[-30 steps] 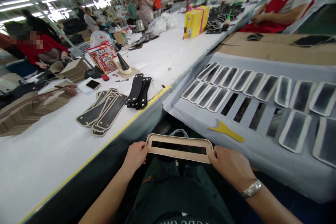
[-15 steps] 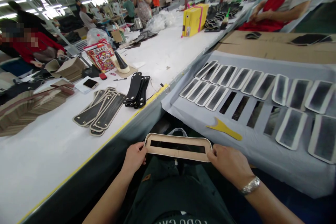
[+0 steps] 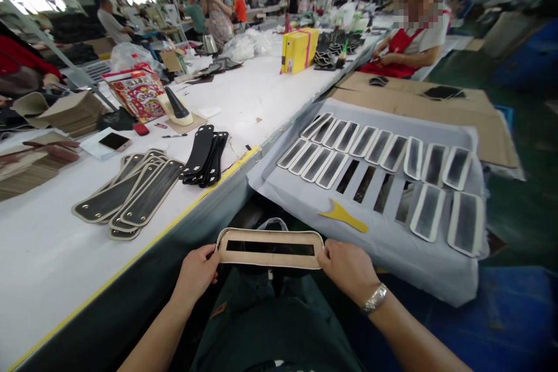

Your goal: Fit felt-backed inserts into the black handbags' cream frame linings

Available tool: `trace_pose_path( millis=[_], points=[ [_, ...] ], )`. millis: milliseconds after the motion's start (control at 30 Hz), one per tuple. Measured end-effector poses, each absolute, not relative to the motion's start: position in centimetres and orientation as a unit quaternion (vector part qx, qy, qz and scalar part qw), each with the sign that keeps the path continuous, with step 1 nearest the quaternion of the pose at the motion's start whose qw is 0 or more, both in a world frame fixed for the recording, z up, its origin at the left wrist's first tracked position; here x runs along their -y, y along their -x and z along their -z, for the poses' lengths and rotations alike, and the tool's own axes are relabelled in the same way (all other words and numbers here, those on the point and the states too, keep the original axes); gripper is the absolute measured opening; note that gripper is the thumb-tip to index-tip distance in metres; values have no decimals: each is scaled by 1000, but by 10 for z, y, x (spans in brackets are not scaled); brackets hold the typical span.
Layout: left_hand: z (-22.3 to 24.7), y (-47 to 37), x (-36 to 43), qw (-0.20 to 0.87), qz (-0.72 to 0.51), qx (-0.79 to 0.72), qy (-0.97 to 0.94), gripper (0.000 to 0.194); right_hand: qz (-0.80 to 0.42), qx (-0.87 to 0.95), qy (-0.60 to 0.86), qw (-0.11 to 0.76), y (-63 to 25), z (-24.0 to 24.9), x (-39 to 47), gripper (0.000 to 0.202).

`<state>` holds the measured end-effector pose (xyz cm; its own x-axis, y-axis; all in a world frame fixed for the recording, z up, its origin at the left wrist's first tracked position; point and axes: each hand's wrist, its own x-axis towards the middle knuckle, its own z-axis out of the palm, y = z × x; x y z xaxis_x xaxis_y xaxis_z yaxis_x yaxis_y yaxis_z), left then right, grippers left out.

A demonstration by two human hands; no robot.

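Between my two hands, over my lap, is a long tan leather panel (image 3: 270,236) with rounded corners and a narrow rectangular slot along its middle. My left hand (image 3: 198,270) pinches its left end, thumb on top and fingers underneath. At the other end my right hand (image 3: 346,264) grips the right edge with curled fingers; a silver watch (image 3: 374,299) is on that wrist. To the right, several pale-edged dark panels (image 3: 425,212) lie in rows on a grey sheet. Nearest my right hand on that sheet is a yellow, fork-ended flat tool (image 3: 344,216).
On the white table (image 3: 52,267) at left lie a pile of dark panels with metal studs (image 3: 148,195) and black straps (image 3: 203,154). A phone (image 3: 114,140), a red snack bag (image 3: 137,93) and a yellow box (image 3: 299,51) stand farther back. A co-worker in a red apron (image 3: 401,43) sits at back right.
The camera view has turned to the right and levelled, so the scene sits farther left. Both hands keep their hold on the panel, which stays over my lap.
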<state>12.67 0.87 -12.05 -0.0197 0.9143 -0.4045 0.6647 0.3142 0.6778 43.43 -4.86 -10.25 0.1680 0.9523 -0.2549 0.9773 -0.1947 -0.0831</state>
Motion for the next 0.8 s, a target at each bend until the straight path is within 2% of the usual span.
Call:
trace_pose_path(
  millis=[233, 400, 800],
  points=[
    [114, -125, -13, 445, -146, -684, -559, 45, 130, -623, -770, 47, -432, 98, 51, 30],
    [116, -125, -22, 338, -65, -685, -642, 42, 131, -619, -773, 44, -431, 96, 54, 30],
    [119, -120, -32, 212, 20, -643, -735, 40, 139, -609, -780, 45, -428, 93, 51, 27]
  ],
)
